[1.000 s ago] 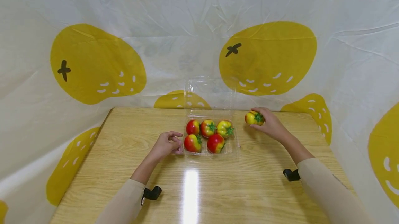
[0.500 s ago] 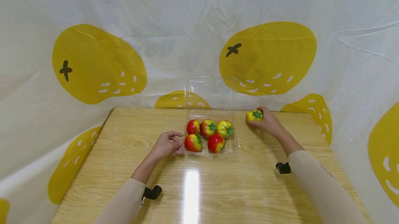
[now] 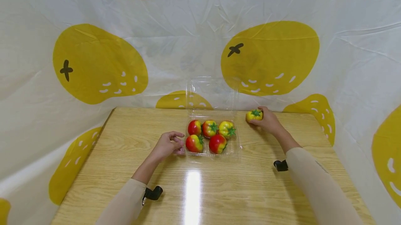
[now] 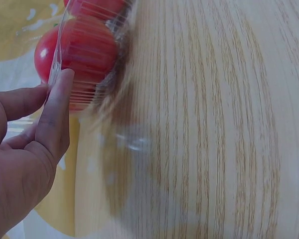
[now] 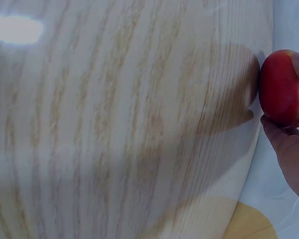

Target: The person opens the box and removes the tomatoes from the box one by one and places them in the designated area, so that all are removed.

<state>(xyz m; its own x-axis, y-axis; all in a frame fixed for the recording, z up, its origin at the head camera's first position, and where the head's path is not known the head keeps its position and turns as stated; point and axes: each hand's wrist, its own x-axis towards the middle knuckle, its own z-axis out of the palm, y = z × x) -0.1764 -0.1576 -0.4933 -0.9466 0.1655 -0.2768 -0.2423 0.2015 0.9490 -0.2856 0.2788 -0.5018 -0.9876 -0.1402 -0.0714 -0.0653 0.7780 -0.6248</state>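
A clear plastic clamshell tray (image 3: 238,145) stands mid-table with its lid raised at the back; several red-and-yellow toy tomatoes (image 3: 210,135) lie in it. My left hand (image 3: 169,144) rests at the tray's left edge, and its fingertips (image 4: 62,92) touch the clear wall beside a red tomato (image 4: 79,52). My right hand (image 3: 267,120) grips one more yellow-and-red tomato (image 3: 254,115) near the table's far edge, right of the tray. In the right wrist view that tomato (image 5: 283,89) shows red, held between my fingers just above the wood.
The wooden table (image 3: 200,190) is bordered on all sides by a white sheet with big yellow fruit prints (image 3: 269,58). A bright glare streak (image 3: 191,193) lies on the wood in front of the tray.
My right hand has carried its tomato a little farther back and down toward the table's far edge. The left hand and the tray have not moved.
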